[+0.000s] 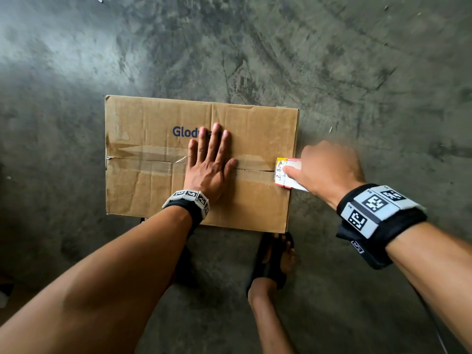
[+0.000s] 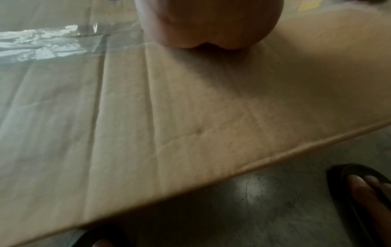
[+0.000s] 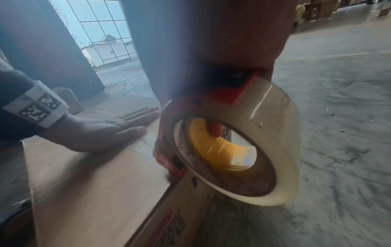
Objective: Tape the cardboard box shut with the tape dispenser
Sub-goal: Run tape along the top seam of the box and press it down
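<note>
A brown cardboard box (image 1: 143, 185) with closed flaps lies on the concrete floor. Old clear tape shines along the left part of its centre seam (image 1: 153, 159). My left hand (image 1: 209, 162) lies flat on the box top over the seam, fingers straight; the left wrist view shows its palm heel (image 2: 209, 25) on the cardboard (image 2: 190, 117). My right hand (image 1: 329, 167) grips the tape dispenser (image 1: 287, 173) at the seam's right end, over the box's right edge. In the right wrist view the clear tape roll (image 3: 281, 150) with its yellow core (image 3: 213, 147) hangs beside the box edge (image 3: 165, 192).
My feet in black sandals (image 1: 273, 261) stand just in front of the box's near edge, and toes (image 2: 368, 188) show in the left wrist view. Bare concrete floor (image 1: 255, 47) surrounds the box. A gridded doorway (image 3: 105, 36) and distant stacked boxes (image 3: 313, 10) show in the right wrist view.
</note>
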